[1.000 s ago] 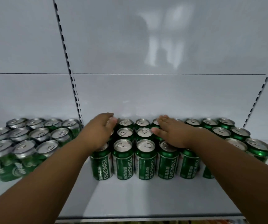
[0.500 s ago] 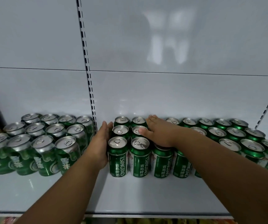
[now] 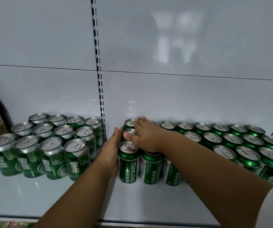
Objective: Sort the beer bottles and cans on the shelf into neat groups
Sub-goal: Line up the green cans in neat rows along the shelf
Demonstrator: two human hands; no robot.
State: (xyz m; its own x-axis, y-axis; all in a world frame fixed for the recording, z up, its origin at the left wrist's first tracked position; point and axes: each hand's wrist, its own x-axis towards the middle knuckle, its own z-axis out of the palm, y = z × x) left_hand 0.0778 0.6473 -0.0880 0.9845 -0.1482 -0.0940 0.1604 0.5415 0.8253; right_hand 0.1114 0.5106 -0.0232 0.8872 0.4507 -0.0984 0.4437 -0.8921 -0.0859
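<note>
Two can blocks (image 3: 150, 163) on white shelf (image 3: 149, 203); left hand (image 3: 112, 152), right hand (image 3: 144, 137) flat, seemingly pressing.

Two hands squaring up green beer cans on a white shelf

The left hand (image 3: 112, 151) presses flat against the side of the Tsingtao cans (image 3: 129, 163); the right hand (image 3: 144, 136) lies across their tops. A second block of cans (image 3: 50, 142) stands apart to the left, on the shelf (image 3: 149, 203).
</note>
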